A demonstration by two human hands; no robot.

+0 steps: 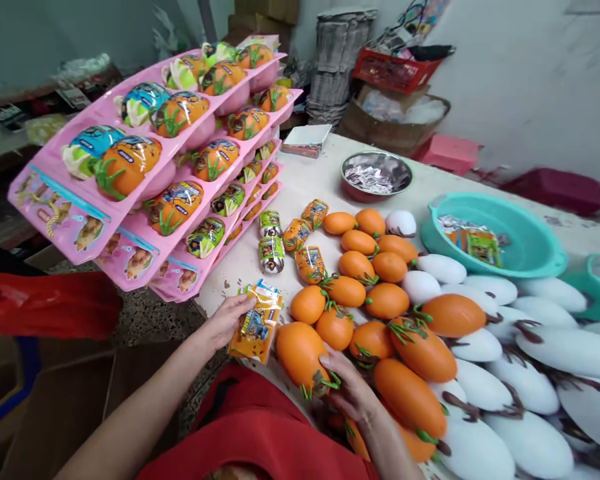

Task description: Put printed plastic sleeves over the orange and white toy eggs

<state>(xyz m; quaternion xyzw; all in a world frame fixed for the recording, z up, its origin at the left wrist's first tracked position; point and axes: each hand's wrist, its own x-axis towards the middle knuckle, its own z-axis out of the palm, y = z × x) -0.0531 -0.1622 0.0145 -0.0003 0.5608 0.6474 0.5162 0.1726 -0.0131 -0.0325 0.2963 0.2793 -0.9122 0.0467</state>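
Note:
My left hand [230,317] pinches a small stack of flat printed wrappers [258,327], mostly orange, at the table's near edge. Beside it, my right hand [354,389] has its fingers around an orange egg-shaped toy [300,355] with green leafy strands at its lower end. More orange toys [388,301] lie in a group just beyond that hand. White egg-shaped toys [480,387] with brown strands are heaped to the right. Several wrapped toys stand behind the left hand, with orange wrappers [310,265] or green wrappers [271,255].
Pink blister trays [130,230] holding wrapped toys are stacked at the left. A metal bowl [376,175] of small packets and a turquoise basin [500,233] with wrappers stand toward the back. Against the wall are a red crate [391,71] and a pink stool [447,155].

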